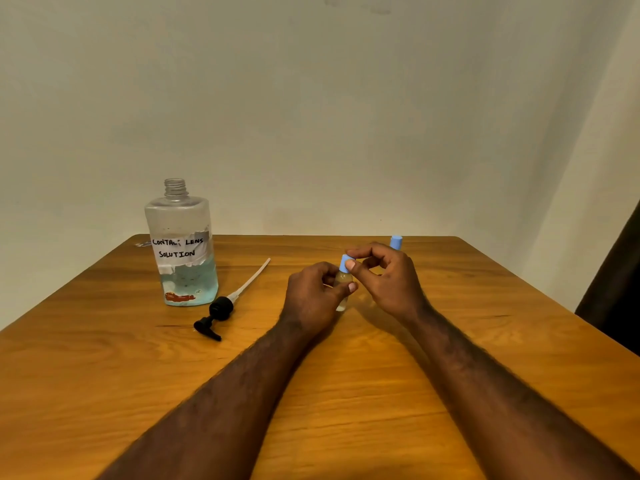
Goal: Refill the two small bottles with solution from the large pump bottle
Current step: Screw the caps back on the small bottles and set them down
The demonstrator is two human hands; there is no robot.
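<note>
While our left grip (pixel 317 292) clasps the vial (pixel 343 289) | right grip (pixel 384 275) pinches its cap (pixel 345 263) | risk: twisting tips it, spilling onto the counter (pixel 346 393).

This looks like a plain room in a home rather than a lab or shop. A wood-grain worktop (pixel 346 393) with rounded corners is pushed up against a bare, off-white painted wall (pixel 311 116), lit by warm indoor light, and a dark curtain or cloth (pixel 620 289) hangs at the right edge. The large bottle (pixel 181 247) carries a torn paper label (pixel 180 249) hand-lettered "Contact Lens Solution" under tape, a makeshift household touch, with its black pump (pixel 216 313) lying loose beside it.
</note>
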